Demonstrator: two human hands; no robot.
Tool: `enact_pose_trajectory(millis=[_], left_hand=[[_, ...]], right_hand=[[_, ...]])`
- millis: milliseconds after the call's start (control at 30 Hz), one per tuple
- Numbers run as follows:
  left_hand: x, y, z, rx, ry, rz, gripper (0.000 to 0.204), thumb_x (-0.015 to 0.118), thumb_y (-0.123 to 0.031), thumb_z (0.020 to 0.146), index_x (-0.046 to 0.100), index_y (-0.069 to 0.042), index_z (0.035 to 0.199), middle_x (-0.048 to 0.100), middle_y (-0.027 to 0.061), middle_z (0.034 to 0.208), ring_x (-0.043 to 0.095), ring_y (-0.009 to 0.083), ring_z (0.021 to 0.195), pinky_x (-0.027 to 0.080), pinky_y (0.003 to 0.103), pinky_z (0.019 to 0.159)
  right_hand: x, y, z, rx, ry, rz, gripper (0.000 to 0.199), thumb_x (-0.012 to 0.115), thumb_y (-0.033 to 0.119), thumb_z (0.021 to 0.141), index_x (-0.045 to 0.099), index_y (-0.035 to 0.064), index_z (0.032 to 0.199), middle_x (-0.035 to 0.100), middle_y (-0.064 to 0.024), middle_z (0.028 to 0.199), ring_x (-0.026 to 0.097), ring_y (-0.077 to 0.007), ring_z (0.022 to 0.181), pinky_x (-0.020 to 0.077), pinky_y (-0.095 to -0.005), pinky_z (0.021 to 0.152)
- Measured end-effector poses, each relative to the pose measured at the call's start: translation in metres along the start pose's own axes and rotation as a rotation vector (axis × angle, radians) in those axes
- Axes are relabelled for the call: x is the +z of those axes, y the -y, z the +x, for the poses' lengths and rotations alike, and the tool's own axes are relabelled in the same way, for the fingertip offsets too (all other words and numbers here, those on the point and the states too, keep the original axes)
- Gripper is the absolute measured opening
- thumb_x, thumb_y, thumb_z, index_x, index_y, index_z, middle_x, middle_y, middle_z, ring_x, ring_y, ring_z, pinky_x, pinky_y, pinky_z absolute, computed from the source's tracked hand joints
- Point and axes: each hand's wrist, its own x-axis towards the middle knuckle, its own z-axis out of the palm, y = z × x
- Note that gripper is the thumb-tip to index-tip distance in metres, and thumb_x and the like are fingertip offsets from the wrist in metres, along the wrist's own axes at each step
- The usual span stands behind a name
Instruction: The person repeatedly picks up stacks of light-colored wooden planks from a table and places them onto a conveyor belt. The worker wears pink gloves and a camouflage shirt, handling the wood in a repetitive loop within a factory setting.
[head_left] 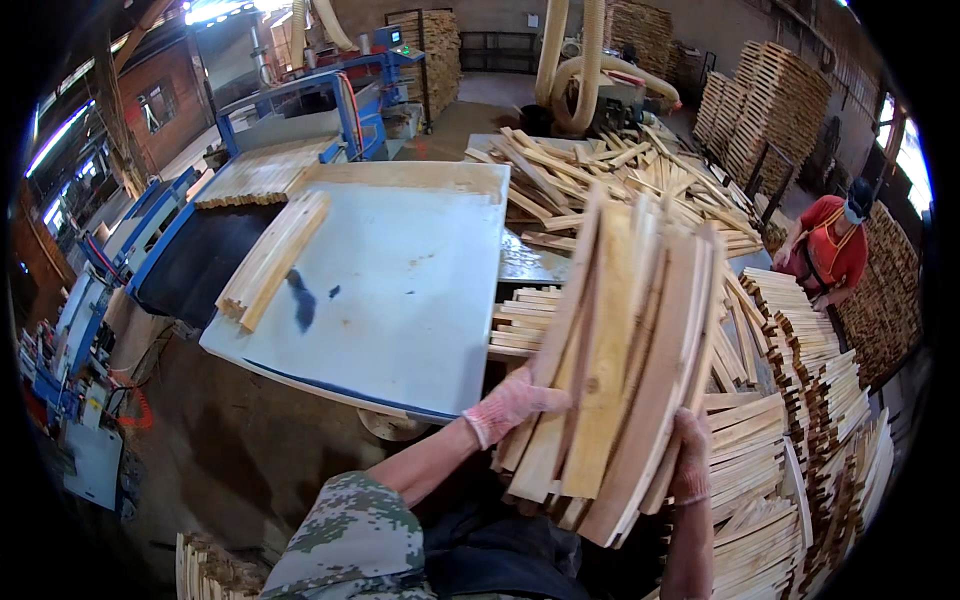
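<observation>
While left hand (517, 404) clasps wooden slats (604, 380), right hand (692, 452) gripping opposite, fingers half-curled

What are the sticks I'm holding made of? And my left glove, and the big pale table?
Sticks: wood, seemingly bare and unpainted; pale tan, with grain and a knot showing.
Left glove: probably knitted fabric, matte, pinkish-white, with a snug cuff.
Table: smooth top, perhaps laminate or painted metal; its even, stained surface leaves that open.
</observation>
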Motion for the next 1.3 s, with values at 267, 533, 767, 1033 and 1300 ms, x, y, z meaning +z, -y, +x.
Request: enact_pose_trajectory(millis=[267, 533, 767, 1033, 1300], left_hand=[[-0.209, -0.061, -0.164, -0.041, -0.327, -0.108, 0.062, 0.083, -0.02, 0.089, 0.062, 0.0, 0.144, 0.074, 0.0112, 0.124, 0.074, 0.024, 0.107, 0.065, 0.041, 0.091], [-0.383, -0.062, -0.214, -0.169, -0.541, -0.018, 0.068, 0.08, -0.042, 0.093, 0.063, 0.0, 0.145, 0.075, 0.015, 0.127, 0.077, 0.0275, 0.109, 0.064, 0.042, 0.095], [-0.472, -0.061, -0.191, -0.17, -0.538, -0.013, 0.081, 0.081, -0.055, 0.091, 0.061, 0.0, 0.147, 0.075, 0.0139, 0.128, 0.077, 0.0271, 0.108, 0.066, 0.048, 0.091], [-0.576, -0.069, -0.105, -0.168, -0.674, 0.345, 0.08, 0.066, -0.064, 0.099, 0.056, -0.006, 0.153, 0.064, 0.0169, 0.146, 0.063, 0.0318, 0.129, 0.052, 0.047, 0.108], [-0.574, -0.106, -0.097, -0.124, -0.708, 0.689, 0.101, 0.058, -0.069, 0.102, 0.031, 0.001, 0.17, 0.045, 0.0229, 0.168, 0.046, 0.0332, 0.153, 0.034, 0.039, 0.127]], right_hand=[[0.248, -0.082, 0.005, 0.206, 0.285, -0.058, 0.059, 0.077, 0.027, 0.097, 0.054, -0.0042, 0.142, 0.068, -0.0142, 0.12, 0.066, -0.0197, 0.106, 0.0576, -0.0355, 0.094], [0.423, -0.163, 0.034, 0.337, 0.399, -0.262, 0.073, 0.081, 0.042, 0.096, 0.052, -0.007, 0.142, 0.07, -0.0181, 0.119, 0.071, -0.0242, 0.1, 0.0607, -0.0396, 0.091], [0.485, -0.173, 0.057, 0.324, 0.413, -0.258, 0.08, 0.083, 0.049, 0.092, 0.051, -0.0069, 0.14, 0.069, -0.0183, 0.119, 0.071, -0.0254, 0.1, 0.0603, -0.041, 0.093], [0.538, -0.189, 0.119, 0.268, 0.398, -0.195, 0.08, 0.081, 0.048, 0.091, 0.051, -0.0055, 0.143, 0.071, -0.0189, 0.12, 0.073, -0.0254, 0.098, 0.0606, -0.041, 0.089], [0.542, -0.178, 0.143, 0.144, 0.39, -0.474, 0.107, 0.084, 0.044, 0.087, 0.029, -0.0104, 0.162, 0.06, -0.0302, 0.147, 0.064, -0.0348, 0.131, 0.0488, -0.0415, 0.114]])
